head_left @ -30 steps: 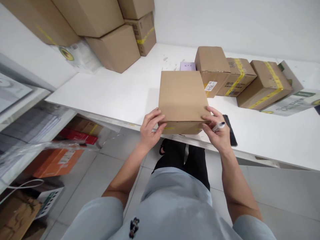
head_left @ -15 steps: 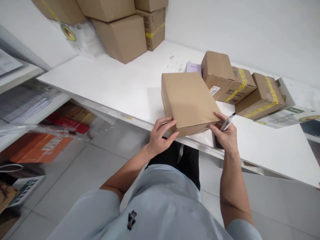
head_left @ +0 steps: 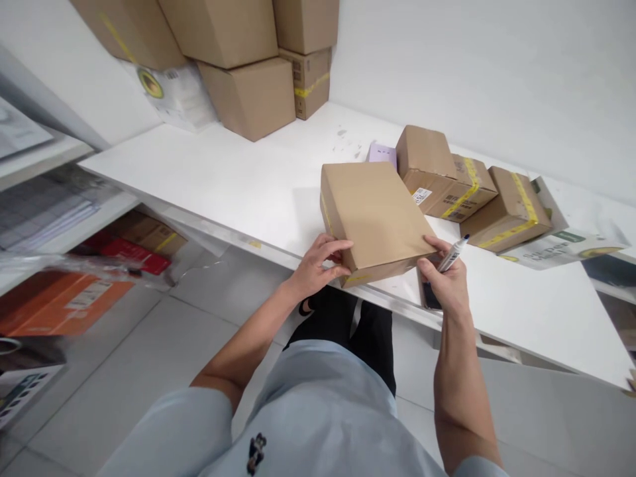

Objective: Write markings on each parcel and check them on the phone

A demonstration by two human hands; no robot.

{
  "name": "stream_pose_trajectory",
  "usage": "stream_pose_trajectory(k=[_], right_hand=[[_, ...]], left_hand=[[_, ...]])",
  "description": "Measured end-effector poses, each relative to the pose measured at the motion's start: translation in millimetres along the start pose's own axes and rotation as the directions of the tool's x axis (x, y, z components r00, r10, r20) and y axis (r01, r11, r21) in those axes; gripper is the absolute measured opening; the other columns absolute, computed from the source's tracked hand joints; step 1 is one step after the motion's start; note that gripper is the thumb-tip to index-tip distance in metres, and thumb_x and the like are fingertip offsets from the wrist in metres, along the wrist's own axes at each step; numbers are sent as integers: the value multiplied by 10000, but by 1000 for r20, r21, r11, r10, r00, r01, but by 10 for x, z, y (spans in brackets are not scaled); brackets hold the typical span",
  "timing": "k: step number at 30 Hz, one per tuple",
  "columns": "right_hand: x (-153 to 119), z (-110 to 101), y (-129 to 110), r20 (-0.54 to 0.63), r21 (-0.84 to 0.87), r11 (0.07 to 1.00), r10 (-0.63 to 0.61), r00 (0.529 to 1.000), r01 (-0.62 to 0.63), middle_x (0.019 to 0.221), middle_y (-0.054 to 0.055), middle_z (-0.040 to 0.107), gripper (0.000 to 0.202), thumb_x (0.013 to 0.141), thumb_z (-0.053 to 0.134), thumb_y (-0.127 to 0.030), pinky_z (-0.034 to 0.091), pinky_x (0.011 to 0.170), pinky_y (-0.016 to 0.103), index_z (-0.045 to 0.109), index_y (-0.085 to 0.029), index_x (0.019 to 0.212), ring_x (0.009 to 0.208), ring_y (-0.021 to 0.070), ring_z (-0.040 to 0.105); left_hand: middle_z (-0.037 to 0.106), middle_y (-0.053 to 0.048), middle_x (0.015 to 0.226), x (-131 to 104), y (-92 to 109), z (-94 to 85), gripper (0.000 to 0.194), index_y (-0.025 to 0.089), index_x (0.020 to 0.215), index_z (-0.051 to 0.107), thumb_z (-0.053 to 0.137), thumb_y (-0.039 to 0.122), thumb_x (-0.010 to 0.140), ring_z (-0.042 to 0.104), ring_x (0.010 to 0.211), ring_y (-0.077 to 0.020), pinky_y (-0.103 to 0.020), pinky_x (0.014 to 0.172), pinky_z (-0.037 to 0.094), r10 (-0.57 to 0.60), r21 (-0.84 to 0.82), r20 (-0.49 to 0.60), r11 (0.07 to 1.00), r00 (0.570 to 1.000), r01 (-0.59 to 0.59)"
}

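A plain brown cardboard box (head_left: 375,212) lies near the front edge of the white table (head_left: 248,179), its near side facing me. At the box's near left corner, my left hand (head_left: 320,265) grips with thumb and fingers. My right hand (head_left: 450,285) pinches the near right corner while also holding an uncapped marker (head_left: 453,254), white with a dark tip that points up and away. Partly covered by that hand, a dark phone-like object (head_left: 430,295) rests on the table edge.
Several small taped boxes (head_left: 427,162) stand along the wall on the right, beside a purple card (head_left: 381,154) and a printed white carton (head_left: 566,248). Larger cartons (head_left: 253,96) are stacked at the back left. Lower left, shelves hold papers and an orange box (head_left: 64,301).
The view has tipped slightly upward, so the table and boxes sit lower in the picture. Both hands keep their hold on the box, and the marker stays in the right hand.
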State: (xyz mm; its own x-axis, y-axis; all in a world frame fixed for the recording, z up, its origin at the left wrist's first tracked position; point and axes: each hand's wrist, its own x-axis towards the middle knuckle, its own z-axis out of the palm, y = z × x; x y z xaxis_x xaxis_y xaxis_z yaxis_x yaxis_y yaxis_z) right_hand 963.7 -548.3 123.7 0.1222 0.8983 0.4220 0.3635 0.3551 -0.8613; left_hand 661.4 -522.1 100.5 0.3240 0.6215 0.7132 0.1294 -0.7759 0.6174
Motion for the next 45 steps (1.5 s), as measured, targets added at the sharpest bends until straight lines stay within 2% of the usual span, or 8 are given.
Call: stream_pose_trajectory(k=[8, 13, 19, 24, 30, 33, 37, 45], right_hand=[[159, -13, -32, -154, -73, 997, -10, 988, -1, 698, -29, 594, 407, 844, 688, -458, 528, 514, 289, 683, -230, 1181, 546, 124, 545], [-256, 71, -255, -238, -205, 965, -211, 948, 164, 1404, 127, 559, 547, 850, 690, -445, 622, 842, 429, 590, -271, 1359, 1218, 298, 622], [-622, 610, -333, -30, -309, 898, -338, 941, 313, 1661, 120, 209, 756, 784, 787, -447, 614, 903, 501, 471, -357, 1465, 1477, 408, 376], [-486, 590, -448, -217, -221, 912, -391, 894, 345, 1513, 128, 446, 628, 844, 734, -398, 630, 737, 387, 514, -348, 1429, 1156, 290, 649], [76, 359, -531, -285, 315, 946, 22, 958, 72, 930, 0, 654, 453, 869, 655, -553, 412, 387, 182, 611, -291, 1236, 472, 38, 492], [447, 367, -349, -267, 448, 893, 181, 947, -44, 674, -84, 528, 483, 806, 697, -609, 335, 350, 159, 622, -247, 1116, 375, 8, 347], [393, 317, -225, -352, 426, 904, 175, 919, -9, 865, -43, 628, 440, 849, 671, -571, 363, 366, 180, 627, -253, 1149, 394, -1, 355], [-360, 283, -343, -117, -55, 952, -305, 945, 300, 890, -14, 591, 486, 825, 762, -325, 422, 476, 236, 613, -294, 1287, 559, 73, 462]], left_hand=[[608, -44, 1055, -72, 174, 107, 454, 300, 1314, 576, 699, 420, 893, 633, 938, -159, -322, 810, 606, 140, 288, -61, 951, 988, -117], [619, -139, 1261, 127, -554, -458, 709, 248, 1391, 499, 706, 616, 822, 634, 1137, -238, -405, 897, 573, -95, 338, -397, 910, 913, 242], [651, -217, 1289, 538, -1251, -628, 872, 102, 1331, 543, 546, 794, 800, 667, 1131, -247, -372, 925, 568, -338, 270, -129, 893, 932, 361], [654, -153, 1208, 599, -782, -649, 750, 160, 1312, 566, 458, 766, 882, 661, 1021, -208, -365, 863, 569, -299, 328, -166, 882, 940, 338], [599, -94, 1182, 594, 134, -880, 664, 325, 1438, 500, 543, 703, 894, 605, 1159, -300, -508, 1036, 479, -161, 539, -353, 770, 922, 341], [613, -107, 1131, 643, 220, -811, 579, 328, 1381, 581, 522, 672, 919, 594, 1148, -314, -519, 1042, 460, -146, 570, -350, 750, 925, 334], [613, -129, 1201, 668, 198, -656, 406, 333, 1251, 691, 524, 563, 961, 554, 1196, -320, -528, 1049, 429, 60, 687, -357, 693, 932, 219], [722, -53, 1186, 689, 599, 100, 376, 281, 1206, 670, 642, 514, 912, 585, 1235, -290, -462, 1083, 402, 417, 696, 227, 563, 880, -446]])
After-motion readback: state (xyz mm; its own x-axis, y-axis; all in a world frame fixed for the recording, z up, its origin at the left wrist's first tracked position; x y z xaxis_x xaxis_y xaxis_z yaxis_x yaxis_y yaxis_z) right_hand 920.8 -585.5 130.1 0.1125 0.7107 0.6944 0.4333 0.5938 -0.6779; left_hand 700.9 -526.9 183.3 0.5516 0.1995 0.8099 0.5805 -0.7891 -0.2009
